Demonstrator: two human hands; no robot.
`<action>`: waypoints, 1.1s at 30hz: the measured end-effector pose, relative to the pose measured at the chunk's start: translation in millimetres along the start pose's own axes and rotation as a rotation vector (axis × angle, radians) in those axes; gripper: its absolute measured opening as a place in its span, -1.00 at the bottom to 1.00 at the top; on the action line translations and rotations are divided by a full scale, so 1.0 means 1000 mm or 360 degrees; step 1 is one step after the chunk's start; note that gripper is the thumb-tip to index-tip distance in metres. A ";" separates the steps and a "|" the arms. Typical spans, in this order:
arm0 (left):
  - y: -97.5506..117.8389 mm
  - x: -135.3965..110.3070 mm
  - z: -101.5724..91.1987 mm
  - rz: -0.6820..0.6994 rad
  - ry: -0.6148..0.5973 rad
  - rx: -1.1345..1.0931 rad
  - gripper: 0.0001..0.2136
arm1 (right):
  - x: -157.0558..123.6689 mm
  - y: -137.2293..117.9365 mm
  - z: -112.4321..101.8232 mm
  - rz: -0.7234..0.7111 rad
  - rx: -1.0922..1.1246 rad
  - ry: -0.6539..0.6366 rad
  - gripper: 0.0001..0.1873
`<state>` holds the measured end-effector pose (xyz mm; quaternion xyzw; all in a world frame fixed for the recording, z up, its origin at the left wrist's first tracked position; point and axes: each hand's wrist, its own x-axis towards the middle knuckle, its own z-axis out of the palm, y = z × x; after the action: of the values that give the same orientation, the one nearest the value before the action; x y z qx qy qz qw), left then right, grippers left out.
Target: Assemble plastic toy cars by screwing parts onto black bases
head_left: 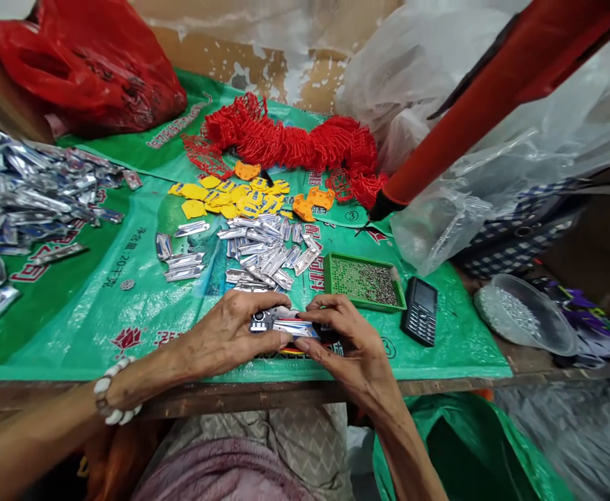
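Note:
My left hand [232, 327] pinches the left end of a small black toy piece [260, 321] with white markings and a silver striped plate across its middle. On its right end, my right hand [344, 330] closes with thumb and fingers. The piece is level, just above the table's front edge, and the fingers hide part of it. Right behind it lies a loose pile of silver striped plates [268, 247]. A green tray [327, 275] of tiny metal parts, likely screws, sits beyond my right hand.
Yellow pieces [232, 198], orange pieces [313, 203] and red lattice pieces [305, 149] lie farther back. A red rod-shaped tool [451, 139] slants in from the upper right. A keypad phone [420, 311] and plastic bowl [556, 327] are right; more silver parts [33, 191] are left.

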<state>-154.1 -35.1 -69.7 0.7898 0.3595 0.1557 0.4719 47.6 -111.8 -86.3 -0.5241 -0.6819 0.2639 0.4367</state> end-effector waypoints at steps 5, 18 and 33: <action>0.006 0.003 -0.002 -0.0048 0.0004 0.0055 -0.65 | -0.002 0.002 0.002 0.0067 0.0101 0.0049 -0.87; 0.007 0.015 0.009 -0.0158 0.0005 -0.0035 -0.69 | 0.093 -0.006 -0.084 -0.0040 -0.0213 0.1030 -0.33; 0.002 0.020 0.009 -0.0165 -0.0105 -0.0016 -0.68 | 0.140 -0.037 -0.087 -0.0037 0.0487 0.0722 -0.77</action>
<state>-134.1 -26.6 -74.5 0.7724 0.3835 0.1068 0.4949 96.0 0.8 30.2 -0.4900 -0.5248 0.2346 0.6554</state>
